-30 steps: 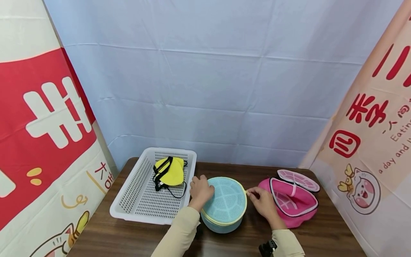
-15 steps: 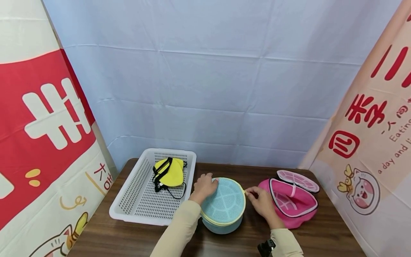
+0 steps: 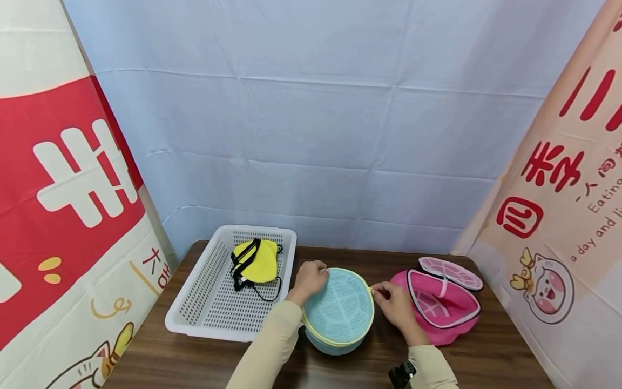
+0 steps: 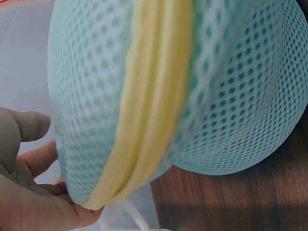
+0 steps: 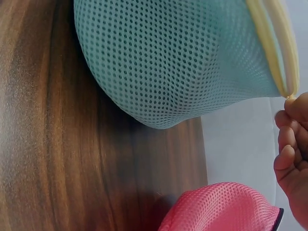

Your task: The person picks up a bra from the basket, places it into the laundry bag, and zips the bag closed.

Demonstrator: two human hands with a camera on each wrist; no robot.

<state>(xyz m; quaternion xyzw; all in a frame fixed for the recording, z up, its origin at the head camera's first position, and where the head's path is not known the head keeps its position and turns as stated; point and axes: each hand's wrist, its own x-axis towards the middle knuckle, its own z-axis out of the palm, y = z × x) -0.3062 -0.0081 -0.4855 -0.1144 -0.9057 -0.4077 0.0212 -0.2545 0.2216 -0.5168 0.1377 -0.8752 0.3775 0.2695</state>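
A round light-blue mesh bag (image 3: 338, 308) with a yellow zipper (image 4: 154, 106) round its top stands on the table in front of me. At its far left edge, my left hand (image 3: 310, 280) grips the rim; the left wrist view shows the thumb on one side of the mesh and fingers at the yellow edge. My right hand (image 3: 396, 305) pinches the zipper pull (image 5: 288, 98) at the right side of the rim. In the right wrist view the two zipper bands come together close to those fingertips. The bag's inside is hidden beneath its mesh lid.
Left of the bag stands a white perforated basket (image 3: 190, 327) holding a small yellow bag (image 3: 264, 263) with black straps. On the right, behind my right hand, lies a pink mesh bag (image 3: 454, 324) with its lid unzipped and folded back. A pale blue cloth (image 3: 311, 135) hangs behind the table.
My left hand has shifted a little to the right and away along the rim. The right hand stays at the zipper pull, nearly in place.
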